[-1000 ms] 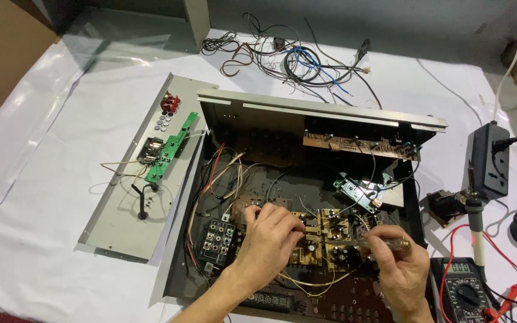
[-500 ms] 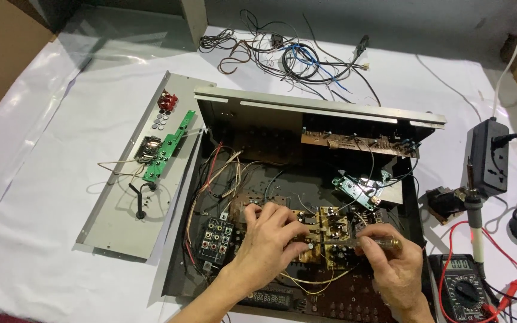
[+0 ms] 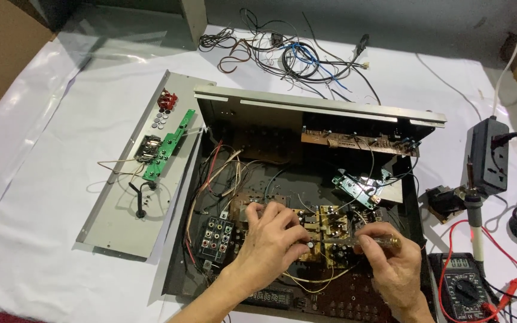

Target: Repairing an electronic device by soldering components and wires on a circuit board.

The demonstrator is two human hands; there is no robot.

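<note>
Right hand (image 3: 393, 263) gripped a clear-handled screwdriver (image 3: 363, 240), tip at the brown circuit board (image 3: 324, 236) | left hand (image 3: 267, 242) pinched a part on that board | open amplifier chassis (image 3: 306, 119) mid-disassembly: rear panel (image 3: 121, 221) already off, lying left; board not lifted out.

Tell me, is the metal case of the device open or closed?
Open: the metal case has no top cover, so its circuit boards and wires show.

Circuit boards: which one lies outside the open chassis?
The long green board, lying on the detached grey panel left of the chassis. The brown boards and the small teal one sit inside it.
</note>
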